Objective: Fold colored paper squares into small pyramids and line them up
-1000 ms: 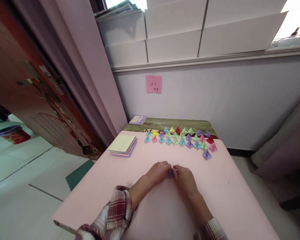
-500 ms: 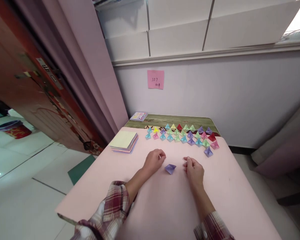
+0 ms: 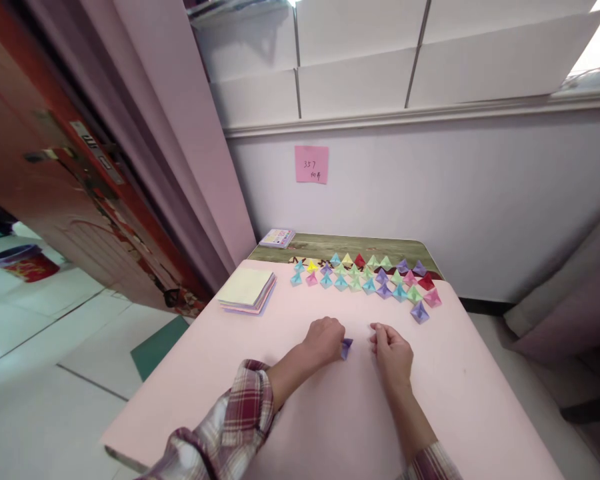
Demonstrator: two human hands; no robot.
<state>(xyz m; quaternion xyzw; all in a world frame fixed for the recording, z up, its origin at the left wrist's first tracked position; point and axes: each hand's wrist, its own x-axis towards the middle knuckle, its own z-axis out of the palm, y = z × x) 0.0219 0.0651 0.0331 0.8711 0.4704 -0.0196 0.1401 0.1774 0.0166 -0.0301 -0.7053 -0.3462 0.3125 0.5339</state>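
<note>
A small purple origami boat [image 3: 347, 347] lies on the pink tabletop in front of me. My left hand [image 3: 324, 341] is closed at its left end, and the fingers cover that part of the boat. To the right of it, a short gap away, my right hand [image 3: 393, 353] hovers low with loosely bent fingers apart and nothing seen between them. Beyond both hands stand rows of folded paper boats in many colours, among them a purple one [image 3: 420, 312] at the near right and a pink one [image 3: 433, 297] behind it.
A stack of coloured square paper [image 3: 247, 288] lies at the left of the pink-covered table [image 3: 180, 407]. Farther back is a small printed pad [image 3: 277, 238]. A pink note [image 3: 311, 165] is stuck on the wall. A red door [image 3: 45, 153] and purple curtain [image 3: 180, 147] are at left.
My left hand has moved right and nearer to me and has closed on the purple origami boat, which lay free between the hands before. My right hand has barely moved.
</note>
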